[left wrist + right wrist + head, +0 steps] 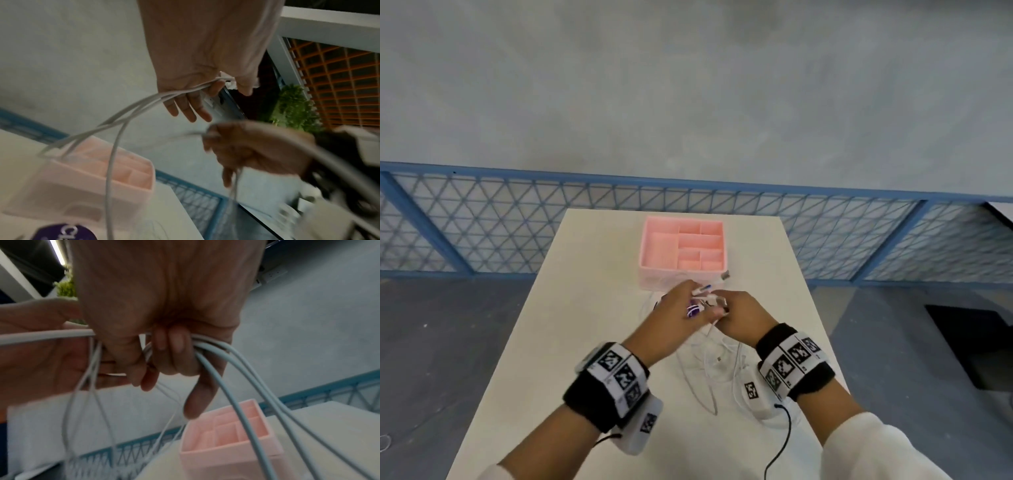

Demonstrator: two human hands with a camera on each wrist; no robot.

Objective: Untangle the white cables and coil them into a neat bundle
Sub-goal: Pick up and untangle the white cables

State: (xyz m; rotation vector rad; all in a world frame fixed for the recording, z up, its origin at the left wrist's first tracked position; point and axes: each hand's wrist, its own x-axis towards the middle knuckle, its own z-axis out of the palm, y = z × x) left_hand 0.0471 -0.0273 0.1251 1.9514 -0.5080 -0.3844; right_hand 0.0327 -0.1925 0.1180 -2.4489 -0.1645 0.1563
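A long cream-white rectangular table carries a pale pink plastic organiser box with several open compartments near its far end. Both hands are raised close together above the table, just this side of the box, with the tangle of thin white cables strung between them and trailing in loose loops onto the tabletop below the wrists. The right hand has its fingers curled tight round a bunch of strands, which fan downward out of the fist toward the box. The left hand pinches a few strands between thumb and forefinger, the other fingers hanging straighter below them. A white plug end pokes out past the fingertips toward the box.
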